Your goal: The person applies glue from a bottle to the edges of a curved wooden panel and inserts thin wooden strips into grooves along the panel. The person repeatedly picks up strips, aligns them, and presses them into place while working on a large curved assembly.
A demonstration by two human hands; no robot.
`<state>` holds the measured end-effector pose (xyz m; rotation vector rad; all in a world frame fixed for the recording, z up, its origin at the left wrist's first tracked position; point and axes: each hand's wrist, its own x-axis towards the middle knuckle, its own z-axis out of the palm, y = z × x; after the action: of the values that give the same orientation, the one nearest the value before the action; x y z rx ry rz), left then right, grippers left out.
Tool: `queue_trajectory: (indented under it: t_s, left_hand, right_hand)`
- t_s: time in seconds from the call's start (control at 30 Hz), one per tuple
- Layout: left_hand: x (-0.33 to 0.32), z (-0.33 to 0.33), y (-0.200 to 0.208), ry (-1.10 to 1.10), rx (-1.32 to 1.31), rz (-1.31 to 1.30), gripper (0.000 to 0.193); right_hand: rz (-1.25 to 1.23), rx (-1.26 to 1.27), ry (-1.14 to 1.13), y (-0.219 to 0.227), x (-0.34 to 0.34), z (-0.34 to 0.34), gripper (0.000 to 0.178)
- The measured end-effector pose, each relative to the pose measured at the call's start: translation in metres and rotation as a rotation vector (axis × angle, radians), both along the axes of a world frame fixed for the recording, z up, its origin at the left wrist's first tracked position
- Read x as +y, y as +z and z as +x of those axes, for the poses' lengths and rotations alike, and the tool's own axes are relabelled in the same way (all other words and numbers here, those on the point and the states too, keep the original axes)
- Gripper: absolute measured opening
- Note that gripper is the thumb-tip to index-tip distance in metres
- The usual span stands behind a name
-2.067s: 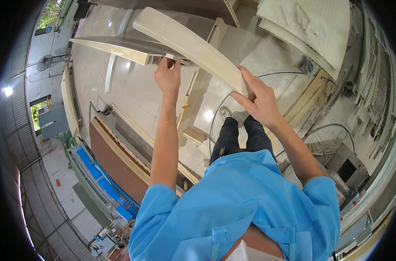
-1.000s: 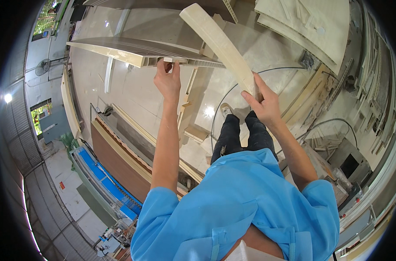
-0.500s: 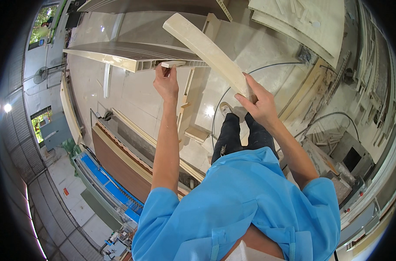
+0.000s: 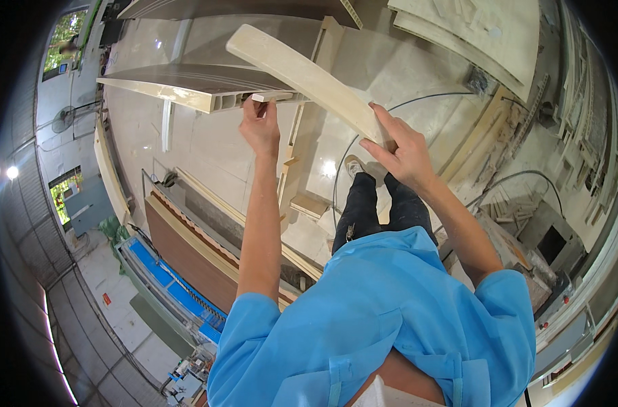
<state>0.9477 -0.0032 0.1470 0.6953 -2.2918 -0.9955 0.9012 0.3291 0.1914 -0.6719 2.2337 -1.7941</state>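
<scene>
My right hand (image 4: 405,150) is closed round the near end of a long pale board (image 4: 307,80), thumb on one side and fingers on the other. The board slants away to the far left, its far end above a brown door-like panel (image 4: 221,78). At the panel's near edge, where hollow cells show, my left hand (image 4: 260,130) pinches a small pale wooden block (image 4: 268,97) between thumb and fingers. The block lies against that edge; whether part of it sits inside a cell, I cannot tell.
A second brown panel (image 4: 241,8) stands farther off. Pale sheets with scraps (image 4: 458,41) are stacked at the far right. A dark hose (image 4: 424,100) curves over the floor. Long boards and a brown panel (image 4: 187,251) lie at the left, beside a blue-topped machine (image 4: 166,275).
The long board's far end has swung left and slightly nearer, with my right hand shifting a little left. My left hand stays at the panel's edge with the block.
</scene>
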Motion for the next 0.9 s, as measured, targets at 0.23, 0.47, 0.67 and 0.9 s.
queue_trajectory:
  t_s: [0.23, 0.47, 0.67, 0.9]
  left_hand:
    - [-0.007, 0.005, 0.000, 0.028, -0.161, -0.258, 0.024]
    - [-0.001, 0.005, -0.005, 0.009, 0.009, -0.156, 0.029]
    - [-0.003, 0.005, -0.012, 0.004, -0.050, -0.195, 0.036]
    - [-0.003, 0.000, -0.018, 0.097, -0.193, -0.190, 0.036]
  right_hand:
    - [0.126, 0.229, 0.137, -0.010, -0.010, -0.007, 0.070]
    - [0.384, 0.326, 0.150, -0.022, -0.001, -0.006, 0.070]
    - [0.361, 0.295, 0.163, -0.018, -0.001, 0.001, 0.071]
    - [0.200, 0.350, 0.090, -0.013, 0.006, -0.004, 0.070]
